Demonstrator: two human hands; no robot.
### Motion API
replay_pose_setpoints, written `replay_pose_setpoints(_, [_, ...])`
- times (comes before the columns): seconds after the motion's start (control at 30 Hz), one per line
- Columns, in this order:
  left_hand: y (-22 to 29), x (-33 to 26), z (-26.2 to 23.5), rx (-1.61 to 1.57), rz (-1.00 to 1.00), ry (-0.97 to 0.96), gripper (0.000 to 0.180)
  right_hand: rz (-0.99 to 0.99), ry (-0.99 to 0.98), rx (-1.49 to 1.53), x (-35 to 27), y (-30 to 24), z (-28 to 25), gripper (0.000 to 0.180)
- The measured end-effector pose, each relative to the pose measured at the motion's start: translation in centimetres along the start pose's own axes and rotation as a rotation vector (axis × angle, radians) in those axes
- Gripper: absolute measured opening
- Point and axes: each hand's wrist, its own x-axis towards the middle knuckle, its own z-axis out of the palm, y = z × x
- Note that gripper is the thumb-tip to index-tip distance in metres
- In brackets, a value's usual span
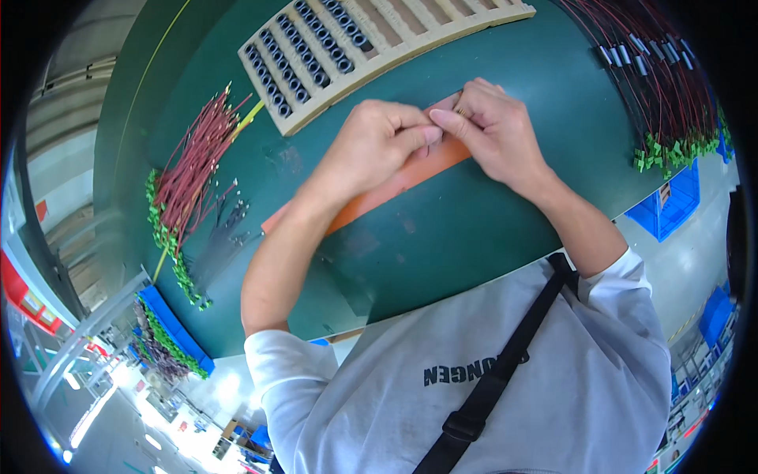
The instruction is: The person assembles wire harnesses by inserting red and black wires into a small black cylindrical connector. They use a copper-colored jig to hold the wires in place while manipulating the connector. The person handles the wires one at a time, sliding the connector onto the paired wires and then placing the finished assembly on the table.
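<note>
On one bench point(442, 249), one orange strip point(399, 189) lies under left hand point(379, 146) and right hand point(497, 130), fingers pinched close together, can't tell on what. Beyond: one tray point(355, 84), five rows of dark rings point(305, 57).

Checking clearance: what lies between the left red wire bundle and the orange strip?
Black wires lie between the red bundle and the orange strip in the head view.

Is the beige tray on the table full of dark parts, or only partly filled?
The beige tray is partly filled: dark parts sit in its left rows, while visible slots farther right show none.
</note>
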Motion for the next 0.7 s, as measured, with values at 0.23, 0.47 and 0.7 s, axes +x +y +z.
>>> replay_pose_setpoints(0.23, [-2.1, -5.2, -1.6, -0.022, 0.215, 0.247, 0.022, 0.056, 0.016, 0.043, 0.2, -0.6, -0.5, 0.042])
replay_pose_setpoints(0.47, [-2.8, -8.2, 0.3, 0.156, 0.255, 0.401, 0.025, -0.108, 0.06, 0.105, 0.1, -0.6, -0.2, 0.037])
replay_pose_setpoints(0.7, [-3.5, -8.7, -0.1, -0.344, 0.006, 0.239, 0.026, -0.038, 0.035, 0.215, -0.1, -1.6, -0.1, 0.033])
